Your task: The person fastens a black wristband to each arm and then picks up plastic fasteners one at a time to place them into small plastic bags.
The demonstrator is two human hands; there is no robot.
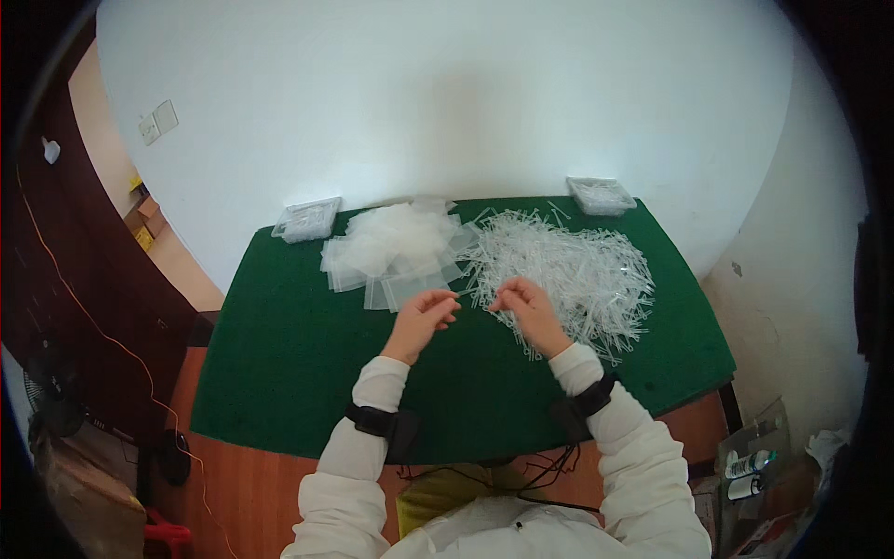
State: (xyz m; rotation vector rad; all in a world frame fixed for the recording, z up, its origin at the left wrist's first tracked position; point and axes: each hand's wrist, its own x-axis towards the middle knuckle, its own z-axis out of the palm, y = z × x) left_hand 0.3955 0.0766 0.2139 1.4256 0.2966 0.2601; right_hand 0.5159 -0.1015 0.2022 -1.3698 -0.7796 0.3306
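Over the green table cover (307, 373), my left hand (424, 322) and my right hand (533, 317) face each other, a short gap between their fingertips. Both have thumb and fingers drawn together in a pinch; anything between them is too small or too clear to make out. Just beyond my left hand spreads a heap of flat, translucent plastic bags (396, 242). A large loose pile of thin, clear plastic sticks (577, 270), some with a ring-like end, lies around and beyond my right hand.
Clear tubs of small clear pieces stand along the far edge, a left tub (307, 220) and a right tub (601, 197). The white wall (466, 112) rises behind. Black cables (549, 470) hang at the near edge. Bottles (750, 463) are low at the right.
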